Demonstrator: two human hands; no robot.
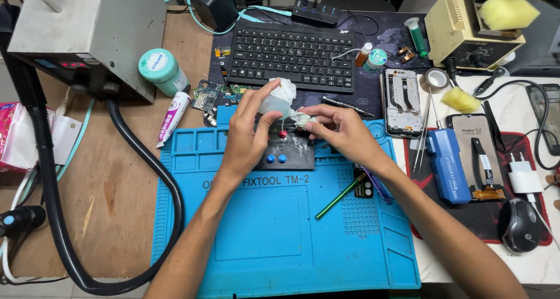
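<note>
My left grip is closed around a small clear squeeze bottle — thumb and fingers pinching its body, a wad of white tissue bunched at its upper end. The bottle tilts down and to the right, and its thin nozzle points at the small piece that my right grip pinches between thumb and fingertips; that piece is pale and partly hidden by my fingers, so I cannot tell what it is. The two grips nearly meet, the left just beside the right, the bottle's long axis running from upper left to the held piece. Both hover over a dark metal holder plate with a red knob and two blue knobs, which sits at the far edge of the blue work mat. To the right on the mat lies a green-handled tool — slanted, well clear of my hands. Beyond, on the counter, stands a black keyboard.
</note>
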